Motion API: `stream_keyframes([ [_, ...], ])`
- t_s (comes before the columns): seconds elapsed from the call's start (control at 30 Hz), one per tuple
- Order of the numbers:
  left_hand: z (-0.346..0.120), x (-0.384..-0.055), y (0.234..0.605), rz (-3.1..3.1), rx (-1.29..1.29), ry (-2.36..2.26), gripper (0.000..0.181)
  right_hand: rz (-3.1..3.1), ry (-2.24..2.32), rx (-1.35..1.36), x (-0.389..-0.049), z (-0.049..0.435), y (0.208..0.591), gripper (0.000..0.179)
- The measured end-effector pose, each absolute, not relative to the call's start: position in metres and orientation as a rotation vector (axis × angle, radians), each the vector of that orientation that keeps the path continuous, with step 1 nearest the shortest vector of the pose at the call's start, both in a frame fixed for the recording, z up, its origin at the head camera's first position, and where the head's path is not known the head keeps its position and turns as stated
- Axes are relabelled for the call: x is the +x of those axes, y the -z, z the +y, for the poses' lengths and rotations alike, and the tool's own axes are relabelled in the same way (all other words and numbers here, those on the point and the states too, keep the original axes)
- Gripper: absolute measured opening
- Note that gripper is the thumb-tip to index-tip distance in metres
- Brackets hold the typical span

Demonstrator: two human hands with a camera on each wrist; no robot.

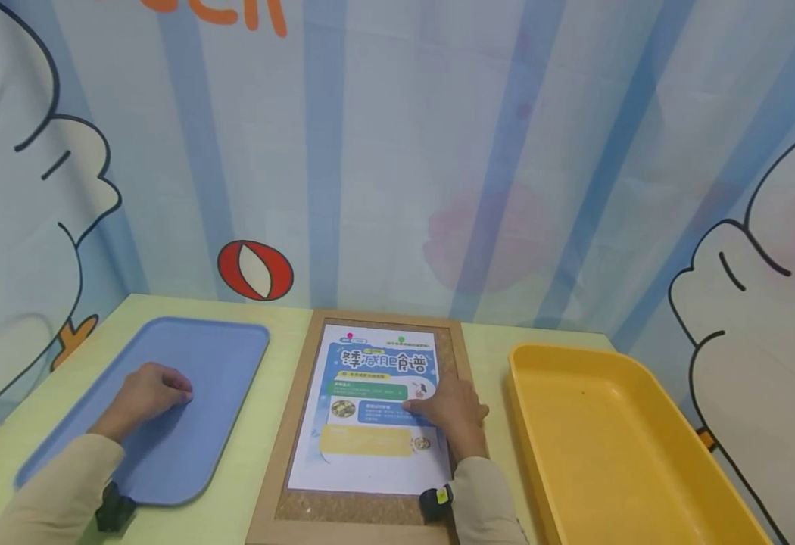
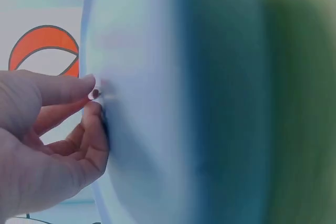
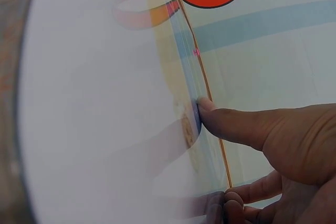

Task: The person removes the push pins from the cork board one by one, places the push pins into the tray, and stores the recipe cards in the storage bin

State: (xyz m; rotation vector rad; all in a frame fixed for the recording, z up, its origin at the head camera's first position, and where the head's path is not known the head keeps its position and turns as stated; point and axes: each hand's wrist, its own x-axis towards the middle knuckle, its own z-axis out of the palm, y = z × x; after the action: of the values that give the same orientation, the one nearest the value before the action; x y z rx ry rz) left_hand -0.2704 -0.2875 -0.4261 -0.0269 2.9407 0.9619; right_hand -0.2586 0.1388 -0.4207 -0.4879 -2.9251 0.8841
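Note:
In the head view my left hand [image 1: 144, 400] is low over the blue tray [image 1: 213, 363]. Its thumb and fingertips pinch a small push pin [image 2: 95, 94], mostly hidden, in the left wrist view. My right hand [image 1: 457, 415] lies across the right side of a printed sheet [image 1: 370, 473] on a wood-framed corkboard [image 1: 370, 511]. The thumb [image 3: 231, 120] stretches onto the paper, while other fingers rest by the board's right edge. A pink push pin [image 1: 350, 335] and a green push pin [image 1: 401, 340] are at the sheet's top edge.
To the right of the corkboard stands a deep yellow tray [image 1: 522, 409] with raised sides. All of them sit on a pale yellow table [image 1: 247, 446]. A striped cartoon curtain [image 1: 384, 151] hangs behind, right at the table's far edge.

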Motion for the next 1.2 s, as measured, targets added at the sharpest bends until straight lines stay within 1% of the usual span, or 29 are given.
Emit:
stream_keyframes([
  [0.13,-0.291,-0.272,0.421,2.901,-0.026,-0.959,0.033,-2.929,-0.872,-0.473,-0.26,0.139,0.422,0.07],
  [0.17,-0.291,-0.272,0.42,2.897,-0.028,-0.959,0.035,-2.927,-0.877,-0.469,-0.26,0.139,0.422,0.072],
  [0.2,-0.291,-0.272,0.419,2.903,-0.019,-0.959,0.036,-2.926,-0.883,-0.469,-0.26,0.14,0.423,0.076],
  [0.4,-0.273,-0.278,0.407,2.89,-0.009,-1.051,0.036,-2.917,-0.907,-0.484,-0.257,0.139,0.423,0.081],
  [0.43,-0.265,-0.28,0.404,2.869,-0.024,-1.077,0.037,-2.916,-0.905,-0.49,-0.257,0.139,0.422,0.078],
  [0.57,-0.23,-0.293,0.393,2.802,-0.009,-1.197,0.036,-2.909,-0.905,-0.489,-0.258,0.139,0.422,0.081],
  [0.7,-0.187,-0.306,0.386,2.754,0.098,-1.248,0.031,-2.908,-0.901,-0.482,-0.258,0.139,0.422,0.077],
  [0.83,-0.14,-0.322,0.383,2.721,0.131,-1.225,0.023,-2.91,-0.888,-0.48,-0.26,0.139,0.42,0.075],
  [0.97,-0.096,-0.338,0.384,2.719,0.115,-1.19,0.022,-2.907,-0.885,-0.49,-0.261,0.14,0.419,0.075],
  [1.07,-0.069,-0.346,0.384,2.741,0.162,-1.181,0.021,-2.909,-0.895,-0.497,-0.26,0.139,0.419,0.081],
  [1.2,-0.041,-0.352,0.386,2.778,0.262,-1.144,0.019,-2.919,-0.906,-0.513,-0.26,0.137,0.419,0.08],
])
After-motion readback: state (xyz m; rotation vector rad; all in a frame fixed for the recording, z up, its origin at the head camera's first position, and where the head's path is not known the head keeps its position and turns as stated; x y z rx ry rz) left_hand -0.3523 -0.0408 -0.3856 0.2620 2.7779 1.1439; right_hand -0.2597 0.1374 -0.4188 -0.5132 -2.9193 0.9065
